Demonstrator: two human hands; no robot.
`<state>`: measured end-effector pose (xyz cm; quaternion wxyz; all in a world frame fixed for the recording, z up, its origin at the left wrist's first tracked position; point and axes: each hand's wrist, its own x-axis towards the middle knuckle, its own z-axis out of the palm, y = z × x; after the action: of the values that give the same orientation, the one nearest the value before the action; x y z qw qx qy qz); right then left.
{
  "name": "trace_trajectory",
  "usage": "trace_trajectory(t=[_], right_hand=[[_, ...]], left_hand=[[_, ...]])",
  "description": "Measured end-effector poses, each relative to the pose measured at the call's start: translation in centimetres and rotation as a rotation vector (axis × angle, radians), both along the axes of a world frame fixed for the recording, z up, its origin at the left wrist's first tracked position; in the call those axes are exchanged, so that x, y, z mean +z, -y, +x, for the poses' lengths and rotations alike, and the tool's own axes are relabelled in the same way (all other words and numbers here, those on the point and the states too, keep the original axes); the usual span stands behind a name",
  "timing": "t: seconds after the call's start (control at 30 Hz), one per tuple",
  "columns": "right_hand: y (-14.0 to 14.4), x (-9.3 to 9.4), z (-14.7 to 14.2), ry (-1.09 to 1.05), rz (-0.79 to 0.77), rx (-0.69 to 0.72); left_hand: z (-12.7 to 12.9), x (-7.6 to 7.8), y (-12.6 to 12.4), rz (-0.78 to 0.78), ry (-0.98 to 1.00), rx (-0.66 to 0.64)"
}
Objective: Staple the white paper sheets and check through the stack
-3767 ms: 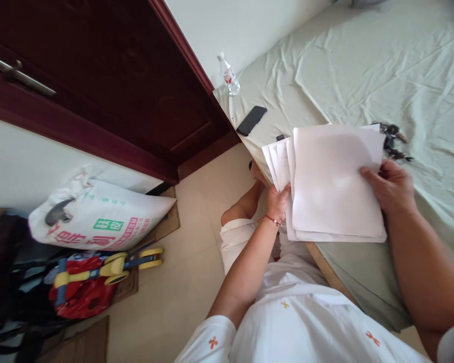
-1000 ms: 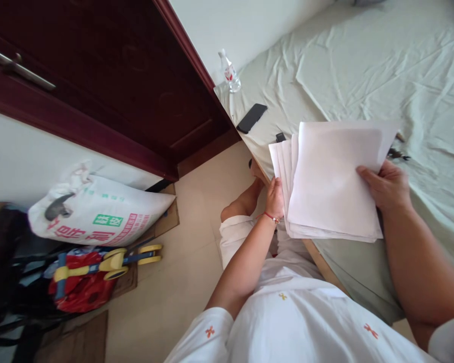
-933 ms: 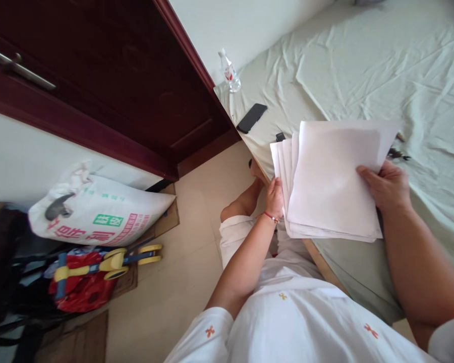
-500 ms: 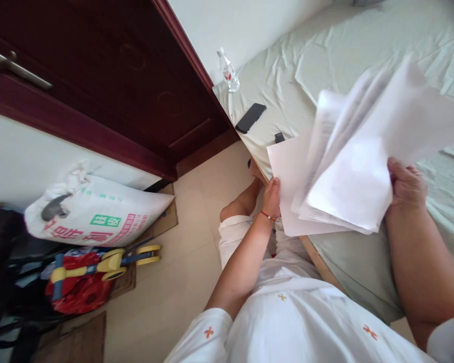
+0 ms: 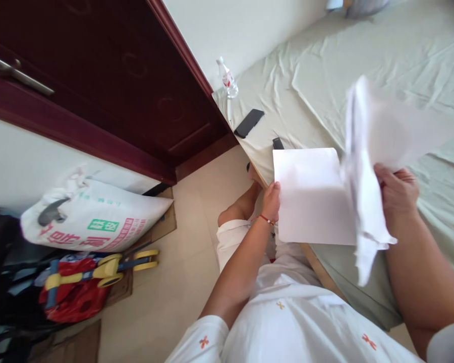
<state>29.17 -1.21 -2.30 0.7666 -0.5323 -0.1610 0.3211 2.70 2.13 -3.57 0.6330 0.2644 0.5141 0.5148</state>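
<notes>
My left hand (image 5: 271,198) pinches the left edge of a single white sheet of paper (image 5: 310,196), held flat over the edge of the bed (image 5: 325,80). My right hand (image 5: 397,194) grips a thick stack of white papers (image 5: 366,166), lifted and turned on edge to the right of the single sheet; the stack is blurred by motion. A red cord bracelet sits on my left wrist.
A black phone (image 5: 248,122), a small dark object (image 5: 277,143) and a plastic water bottle (image 5: 227,80) lie on the pale green sheet near the bed's corner. A dark red door (image 5: 109,80) stands left. A printed sack (image 5: 94,217) and a red-and-yellow toy (image 5: 83,277) lie on the tiled floor.
The papers were held together as one fanned stack. My right hand has lifted most of them up and to the right, leaving one sheet in my left hand.
</notes>
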Motion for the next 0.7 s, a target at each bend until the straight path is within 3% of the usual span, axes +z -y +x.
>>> trace_trajectory(t=[0.13, 0.27, 0.7], right_hand=[[-0.1, -0.1, -0.9, 0.104, -0.100, 0.151], [0.0, -0.3, -0.9, 0.220, -0.200, 0.276], [0.0, -0.5, -1.7, 0.293, -0.243, 0.270]], left_hand=[[-0.1, 0.2, 0.0, -0.056, -0.021, 0.049], [-0.3, -0.1, -0.1, 0.004, -0.050, 0.055], [-0.4, -1.1, 0.3, 0.134, -0.083, -0.014]])
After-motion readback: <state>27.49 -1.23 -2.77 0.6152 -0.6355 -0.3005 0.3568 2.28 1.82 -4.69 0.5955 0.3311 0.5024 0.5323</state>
